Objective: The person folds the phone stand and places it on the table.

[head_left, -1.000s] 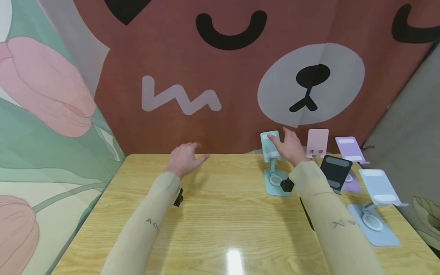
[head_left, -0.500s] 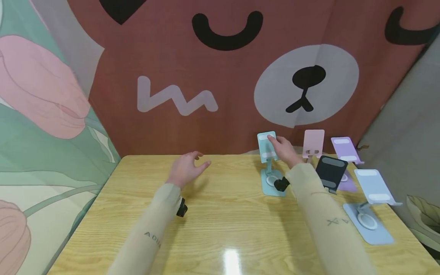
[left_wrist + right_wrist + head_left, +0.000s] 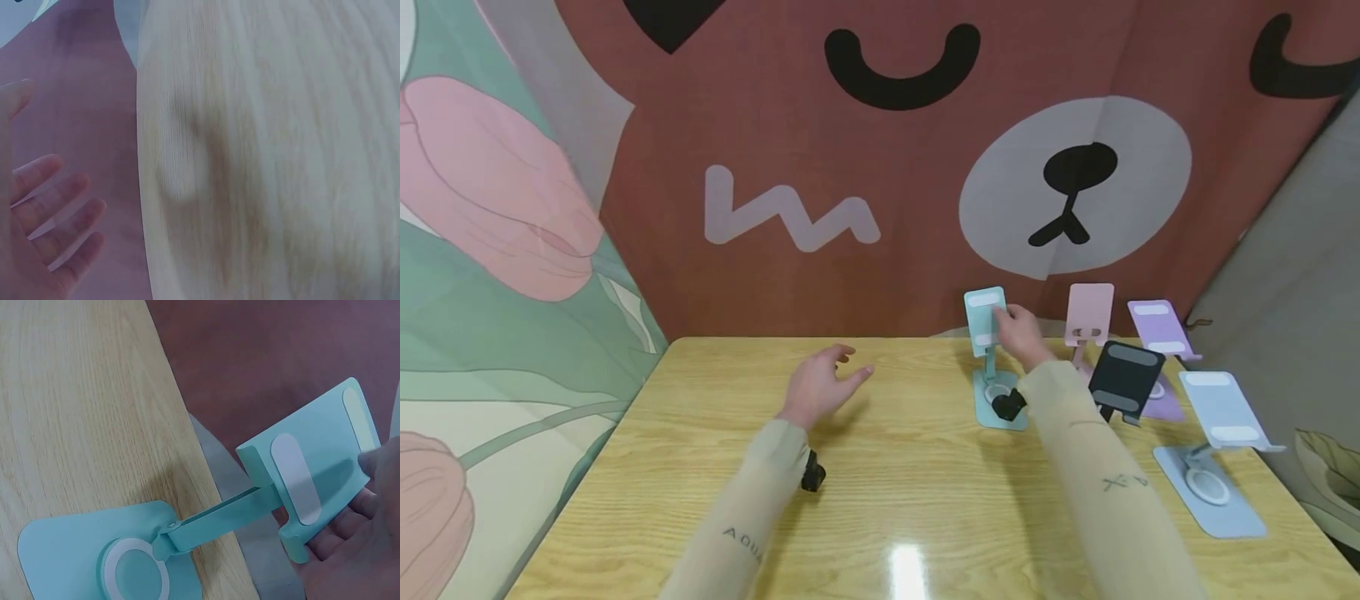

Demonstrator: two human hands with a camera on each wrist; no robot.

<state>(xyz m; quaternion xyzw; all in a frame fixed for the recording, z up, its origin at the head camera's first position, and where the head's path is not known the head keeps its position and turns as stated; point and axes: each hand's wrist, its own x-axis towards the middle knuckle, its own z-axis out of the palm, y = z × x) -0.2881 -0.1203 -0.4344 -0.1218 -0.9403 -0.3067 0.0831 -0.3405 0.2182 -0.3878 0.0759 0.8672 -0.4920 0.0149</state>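
A turquoise phone stand (image 3: 985, 321) stands near the table's back edge, its base flat on the wood and its plate raised on an arm. My right hand (image 3: 1024, 337) grips the right edge of that plate. In the right wrist view the thumb lies on the plate's front and the fingers of the hand (image 3: 356, 531) pass behind it, partly hidden. My left hand (image 3: 822, 387) hovers over the table to the left, holding nothing. Its fingers look loosely bent and spread in the left wrist view, where the hand (image 3: 50, 231) appears at the left side.
Right of my right hand stand more phone stands: a pink one (image 3: 1089, 312), a purple one (image 3: 1159, 327), a black one (image 3: 1126, 377) and a light blue one (image 3: 1221, 408). The wooden table (image 3: 880, 467) ends at a printed curtain (image 3: 760, 283).
My right hand has come down along the turquoise stand's plate, from an open reach to a grip on its side. My left hand has shifted slightly right and nearer to me.
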